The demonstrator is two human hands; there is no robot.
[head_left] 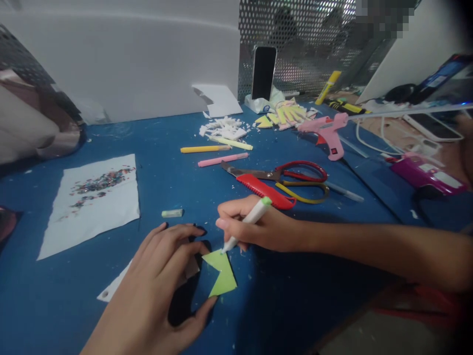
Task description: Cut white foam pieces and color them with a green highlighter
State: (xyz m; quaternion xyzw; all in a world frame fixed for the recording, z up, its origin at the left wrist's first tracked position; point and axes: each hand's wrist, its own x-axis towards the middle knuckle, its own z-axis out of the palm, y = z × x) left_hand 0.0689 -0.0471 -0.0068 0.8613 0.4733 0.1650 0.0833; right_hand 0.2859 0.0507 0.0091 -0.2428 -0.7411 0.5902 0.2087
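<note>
My right hand [254, 224] is closed around a white marker [254, 213] with a green end. The marker's tip touches the top edge of a small green notched paper piece [225, 276] lying flat on the blue table. Thumb and index finger of my left hand [158, 281] hold that piece at its left corners, while the other fingers stretch over the table. Under the left hand lies a white strip [113, 291], partly covered. A pale green marker cap [172, 213] rests just beyond the left fingertips.
Red-handled scissors [273, 175] and a red cutter [264, 190] lie beyond my right hand. Further back are pink [223, 159] and orange [203, 149] markers, white scraps [223, 129], a pink glue gun [327, 133] and a propped phone [263, 74]. Paper with glittery bits [125, 202] lies left.
</note>
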